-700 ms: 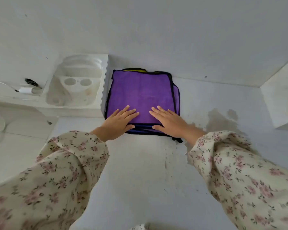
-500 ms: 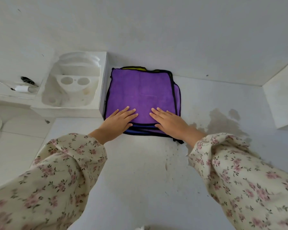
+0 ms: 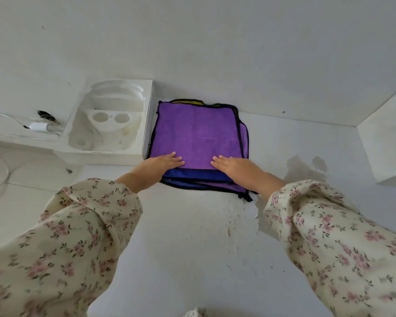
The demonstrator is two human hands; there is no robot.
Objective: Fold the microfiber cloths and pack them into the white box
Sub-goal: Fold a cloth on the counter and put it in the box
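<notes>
Far left, a white cable with a small adapter (image 3: 39, 126) lies on a ledge, well apart from the work. Next to it the white box (image 3: 146, 124) sits open, a moulded white insert (image 3: 108, 124) filling its interior; its right wall touches the cloth pile.

The left hand (image 3: 157, 164) rests flat, fingers extended and together, on the near left edge of the purple cloth (image 3: 197, 133). It grips nothing. The purple cloth tops a stack lying on the white surface (image 3: 192, 248), with a blue cloth (image 3: 192, 175) showing beneath along the near edge and a yellow cloth (image 3: 188, 102) just visible at the far edge. The right hand (image 3: 236, 167) lies likewise, palm down, fingers straight, on the near right edge.

Assessment: the step appears to be pressing the stack square. Even pressure from both palms, edges aligned before lifting, would serve best; the lower layers are skewed at the near right corner.

Obstruction: the insert occupies the box and would likely need removing. Right of the stack, a dark stain (image 3: 304, 168) marks the surface; a white block (image 3: 384, 143) stands clear.
</notes>
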